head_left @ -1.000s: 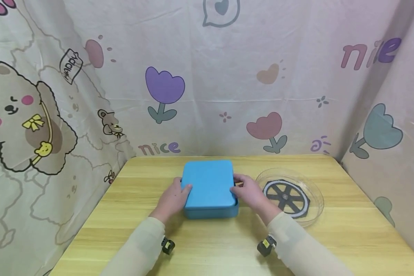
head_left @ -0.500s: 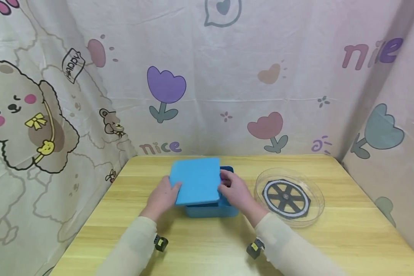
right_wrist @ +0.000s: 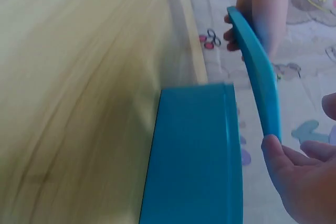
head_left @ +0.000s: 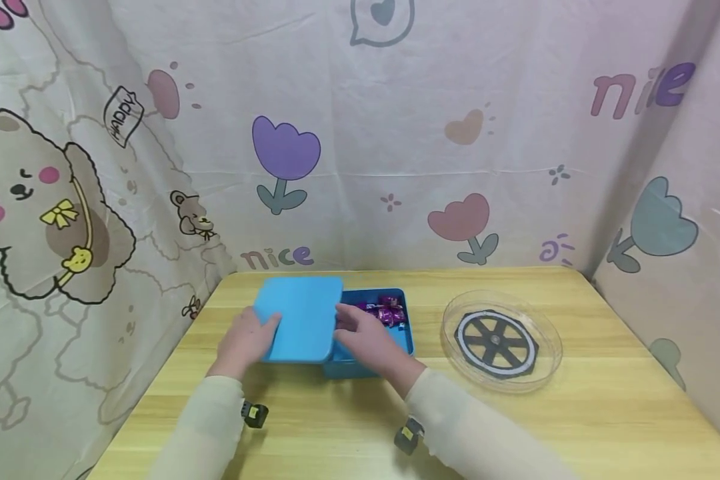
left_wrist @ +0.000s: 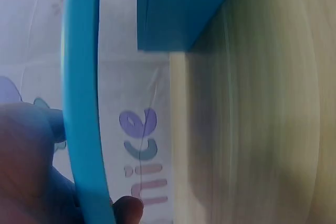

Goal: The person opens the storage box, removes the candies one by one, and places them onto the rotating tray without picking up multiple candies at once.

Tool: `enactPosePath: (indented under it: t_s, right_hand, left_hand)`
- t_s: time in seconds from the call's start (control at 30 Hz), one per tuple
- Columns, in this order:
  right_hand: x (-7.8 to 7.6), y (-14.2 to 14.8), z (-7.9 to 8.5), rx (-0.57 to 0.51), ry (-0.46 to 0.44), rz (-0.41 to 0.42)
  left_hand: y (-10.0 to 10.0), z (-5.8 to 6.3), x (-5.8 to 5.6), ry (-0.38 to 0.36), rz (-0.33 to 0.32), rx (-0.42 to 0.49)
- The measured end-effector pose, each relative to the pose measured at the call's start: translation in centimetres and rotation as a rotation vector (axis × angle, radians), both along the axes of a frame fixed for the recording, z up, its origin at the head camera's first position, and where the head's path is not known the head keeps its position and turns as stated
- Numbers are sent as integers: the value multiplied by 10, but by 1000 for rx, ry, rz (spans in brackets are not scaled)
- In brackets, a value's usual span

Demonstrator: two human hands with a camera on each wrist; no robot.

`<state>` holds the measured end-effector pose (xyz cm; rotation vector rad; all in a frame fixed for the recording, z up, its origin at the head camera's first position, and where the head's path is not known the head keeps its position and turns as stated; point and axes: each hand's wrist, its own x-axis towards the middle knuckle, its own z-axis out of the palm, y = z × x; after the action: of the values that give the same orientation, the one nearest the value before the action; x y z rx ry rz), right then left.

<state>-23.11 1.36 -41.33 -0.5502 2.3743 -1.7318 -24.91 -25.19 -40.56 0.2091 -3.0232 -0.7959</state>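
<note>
My left hand (head_left: 243, 343) grips the left edge of a flat blue lid (head_left: 303, 317), its thumb on top and fingers beneath. Raised above the table, the lid overlaps the left part of a blue lunch box (head_left: 354, 369) in the head view. At the lid's right edge is my right hand (head_left: 369, 340); in the right wrist view one of its fingertips (right_wrist: 270, 142) touches that edge while the other fingers are spread apart from it. Inside the uncovered part of the box lie several purple-wrapped sweets (head_left: 390, 315). The lid hides the box's left side.
To the right stands a round clear plastic dish (head_left: 546, 380) with a dark spoked wheel pattern (head_left: 496, 340) showing in it. A printed cloth (head_left: 360, 153) hangs behind the wooden table (head_left: 348, 427) and along both sides.
The lid has come off the box and moved left, held by my left hand. My right hand has travelled left along with its edge, and the purple sweets have come into view.
</note>
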Motion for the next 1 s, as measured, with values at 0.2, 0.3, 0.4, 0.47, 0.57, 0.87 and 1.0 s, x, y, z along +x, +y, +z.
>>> enactPosePath:
  t_s: [0.2, 0.3, 0.4, 0.47, 0.57, 0.87, 1.0]
  right_hand:
    - [3, -24, 2, -10, -54, 25]
    - [3, -35, 2, -10, -48, 34]
    - [5, -46, 3, -8, -17, 49]
    - [6, -54, 5, -2, -6, 52]
    - [6, -64, 7, 1, -2, 46]
    - [6, -88, 2, 16, -64, -16]
    - [11, -102, -1, 49, -23, -48]
  left_hand:
    - [-15, 1, 3, -21, 40, 10]
    - [-19, 1, 4, -29, 52, 12]
    - [-22, 1, 5, -24, 67, 16]
    - [-24, -1, 6, -13, 73, 20]
    - [-27, -8, 5, 6, 72, 17]
    - [-36, -28, 5, -65, -16, -17]
    - [-38, -33, 5, -98, -47, -21]
